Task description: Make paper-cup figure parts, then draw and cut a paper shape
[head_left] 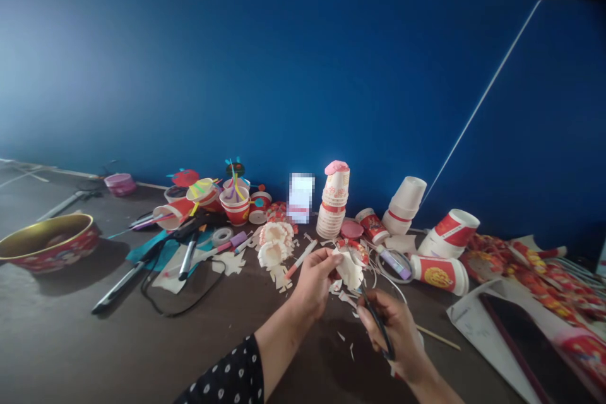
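Note:
My left hand [313,279] is closed on a cut piece of paper cup [349,271], its white side toward me and its edge notched. In my right hand [398,331] is a pair of scissors [377,323] with dark handles. The scissors point up at the lower edge of the cup piece; I cannot tell whether the blades touch it. Small paper scraps [351,350] lie on the table below my hands. Just left of my left hand are a pile of cut white cup pieces [274,245] and a marker [302,259] with an orange end.
A tall stack of paper cups [331,218] stands behind my hands. Decorated cups [235,202] and a hot glue gun [182,230] are at the left, near a red and gold bowl [52,249]. At the right lie a red cup [440,274] and a dark phone [534,347].

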Available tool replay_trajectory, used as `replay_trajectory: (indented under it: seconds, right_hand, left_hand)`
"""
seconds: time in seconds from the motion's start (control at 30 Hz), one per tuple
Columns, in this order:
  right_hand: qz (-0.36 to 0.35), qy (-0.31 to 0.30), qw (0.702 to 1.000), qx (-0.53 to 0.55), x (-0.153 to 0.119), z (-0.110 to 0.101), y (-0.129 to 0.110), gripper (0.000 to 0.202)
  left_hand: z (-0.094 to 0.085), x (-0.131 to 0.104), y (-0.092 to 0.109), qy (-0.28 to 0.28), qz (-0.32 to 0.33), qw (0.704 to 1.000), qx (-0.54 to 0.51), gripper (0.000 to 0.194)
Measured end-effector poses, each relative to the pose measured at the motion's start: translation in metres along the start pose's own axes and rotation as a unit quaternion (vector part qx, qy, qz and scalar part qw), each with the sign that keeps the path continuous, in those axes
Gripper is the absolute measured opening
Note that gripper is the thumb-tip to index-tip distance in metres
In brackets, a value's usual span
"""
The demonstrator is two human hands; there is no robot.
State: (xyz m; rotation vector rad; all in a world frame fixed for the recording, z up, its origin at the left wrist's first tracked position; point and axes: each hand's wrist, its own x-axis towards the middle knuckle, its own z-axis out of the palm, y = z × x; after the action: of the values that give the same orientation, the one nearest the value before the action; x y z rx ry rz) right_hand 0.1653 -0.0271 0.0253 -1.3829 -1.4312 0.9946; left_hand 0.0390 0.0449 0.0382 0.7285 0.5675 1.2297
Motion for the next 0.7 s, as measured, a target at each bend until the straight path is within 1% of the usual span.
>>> replay_trajectory:
  seconds: [0.17,0.3,0.43,0.53,0.7]
  right_hand:
    - [0.003,0.010,1.000,0.013,0.001,-0.001,-0.001,0.022]
    - [0.008,-0.002,1.000,0.021,-0.001,-0.003,-0.006,0.024]
    - [0.019,-0.011,0.999,0.030,-0.002,-0.003,-0.011,0.026]
    - [0.026,-0.013,0.999,0.030,-0.002,-0.003,-0.012,0.026]
    - [0.014,0.002,0.999,0.037,-0.002,-0.002,-0.012,0.023]
  left_hand:
    - [0.001,-0.003,-0.001,-0.023,-0.015,1.000,0.007,0.015]
    - [0.001,-0.004,0.003,-0.048,-0.026,0.998,0.010,0.014]
    - [0.002,-0.003,0.010,-0.038,-0.008,0.999,0.008,0.017]
    - [0.003,-0.002,0.013,-0.035,-0.009,0.999,0.012,0.020]
    - [0.000,0.001,0.015,-0.038,-0.001,0.999,0.036,0.022]
